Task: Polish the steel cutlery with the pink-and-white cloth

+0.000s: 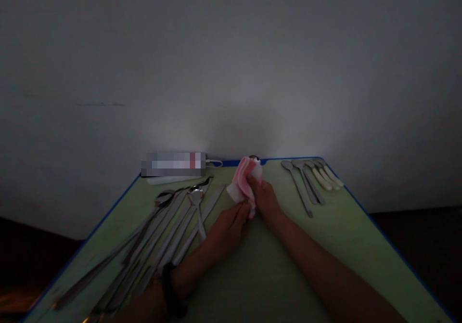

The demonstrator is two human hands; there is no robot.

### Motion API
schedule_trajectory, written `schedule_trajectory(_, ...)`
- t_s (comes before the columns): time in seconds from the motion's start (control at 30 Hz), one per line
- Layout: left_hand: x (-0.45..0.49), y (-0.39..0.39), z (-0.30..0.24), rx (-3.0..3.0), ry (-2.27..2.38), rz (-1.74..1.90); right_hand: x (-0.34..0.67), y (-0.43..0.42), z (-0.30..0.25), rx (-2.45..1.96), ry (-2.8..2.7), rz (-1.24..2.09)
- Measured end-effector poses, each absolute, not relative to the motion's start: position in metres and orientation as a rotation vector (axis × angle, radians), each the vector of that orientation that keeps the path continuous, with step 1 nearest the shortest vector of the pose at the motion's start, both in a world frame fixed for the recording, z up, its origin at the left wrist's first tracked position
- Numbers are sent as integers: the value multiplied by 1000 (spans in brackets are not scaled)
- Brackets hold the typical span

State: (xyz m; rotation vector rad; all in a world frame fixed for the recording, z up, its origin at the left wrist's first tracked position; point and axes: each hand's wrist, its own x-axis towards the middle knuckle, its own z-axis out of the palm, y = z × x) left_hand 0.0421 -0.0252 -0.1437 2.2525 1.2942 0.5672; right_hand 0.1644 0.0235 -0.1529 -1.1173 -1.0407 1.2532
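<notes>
A pink and white cloth (242,181) is bunched between my two hands over the middle of the table. Above its upper edge shows a shiny, rounded metal end, like the bowl of a spoon (254,159); cloth and fingers cover the rest of it. My right hand (267,201) is closed round the cloth, thumb pressed on the folds. Fingers bent together, my left hand (230,224) meets the cloth's lower end, seemingly at the hidden spoon handle. A dark band circles my left wrist.
Several knives and spoons (176,222) lie spread on the left of the green table (252,284). At the back right are spoons (298,183) and pale-handled cutlery (323,176). A blurred-out object (173,164) with a white cable (215,162) stands at the back left, before a grey wall (231,72).
</notes>
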Motion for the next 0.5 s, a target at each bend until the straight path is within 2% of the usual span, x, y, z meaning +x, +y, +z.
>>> schedule_trajectory(0.2,43,-37,-137,2095,1202,641,175,38,-150,-1068,-762,1388)
schedule_trajectory(0.5,42,-35,-126,2066,1225,429,192,52,-151,-918,-699,1507)
